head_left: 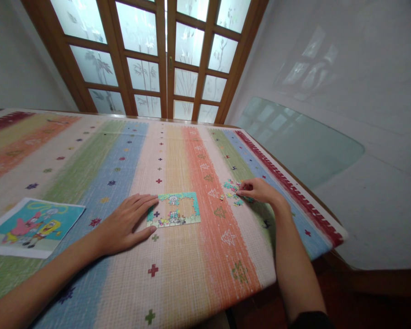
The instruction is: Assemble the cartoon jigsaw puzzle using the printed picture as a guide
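Note:
A partly assembled jigsaw puzzle [195,218] lies on the striped tablecloth, its border pieces joined around a gap where the cloth shows through. My left hand [125,224] rests flat beside it, fingers stretched out and fingertips at the puzzle's left edge. To the right is a small pile of loose puzzle pieces [230,186], mostly turquoise with some pink. Over the right side of that pile is my right hand [258,189], thumb and forefinger pinched together. Whatever sits between those fingertips is too small to make out.
A printed cartoon picture [37,224] on white paper lies at the left of the tablecloth [130,278]. Wooden doors with frosted glass panes [144,68] stand beyond the table. A white wall [363,114] runs along the right, and the table's front edge is near.

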A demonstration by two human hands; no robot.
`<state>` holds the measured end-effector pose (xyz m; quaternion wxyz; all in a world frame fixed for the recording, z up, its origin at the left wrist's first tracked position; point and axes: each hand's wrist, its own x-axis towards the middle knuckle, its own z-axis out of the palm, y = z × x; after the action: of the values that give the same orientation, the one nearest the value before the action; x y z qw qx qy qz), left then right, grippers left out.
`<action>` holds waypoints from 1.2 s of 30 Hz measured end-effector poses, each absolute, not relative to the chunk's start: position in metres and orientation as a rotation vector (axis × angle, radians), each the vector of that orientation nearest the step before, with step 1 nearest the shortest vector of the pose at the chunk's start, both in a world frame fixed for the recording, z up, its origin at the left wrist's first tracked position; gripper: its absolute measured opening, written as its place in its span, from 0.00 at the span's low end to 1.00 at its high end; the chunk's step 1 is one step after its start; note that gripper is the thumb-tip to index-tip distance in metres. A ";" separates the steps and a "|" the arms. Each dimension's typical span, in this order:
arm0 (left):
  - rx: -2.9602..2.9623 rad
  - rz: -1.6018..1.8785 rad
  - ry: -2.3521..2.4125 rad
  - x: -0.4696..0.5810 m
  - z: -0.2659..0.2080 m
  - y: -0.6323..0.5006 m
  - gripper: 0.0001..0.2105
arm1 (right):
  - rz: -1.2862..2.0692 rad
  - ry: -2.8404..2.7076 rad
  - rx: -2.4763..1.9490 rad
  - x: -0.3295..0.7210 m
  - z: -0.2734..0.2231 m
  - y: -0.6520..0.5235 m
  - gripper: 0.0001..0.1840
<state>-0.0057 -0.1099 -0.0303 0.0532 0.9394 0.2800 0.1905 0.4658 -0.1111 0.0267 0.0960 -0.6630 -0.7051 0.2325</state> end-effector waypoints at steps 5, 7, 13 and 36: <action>2.859 0.562 0.853 -0.006 -0.029 -0.110 0.28 | 0.633 -2.078 -2.012 0.469 0.026 -0.110 0.14; 2.857 0.560 0.851 -0.006 -0.028 -0.110 0.28 | 0.573 -2.063 -2.048 0.472 0.025 -0.110 0.11; 2.855 0.599 0.837 -0.006 -0.031 -0.109 0.28 | 0.496 -2.101 -2.040 0.469 0.025 -0.108 0.13; 2.834 0.583 0.858 -0.007 -0.032 -0.109 0.29 | 0.258 -2.053 -2.063 0.458 0.018 -0.103 0.10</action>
<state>-0.0068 -0.1092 -0.0316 0.0617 0.9373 0.2837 0.1929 0.4578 -0.1026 0.0177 0.1097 -0.7018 -0.6984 0.0877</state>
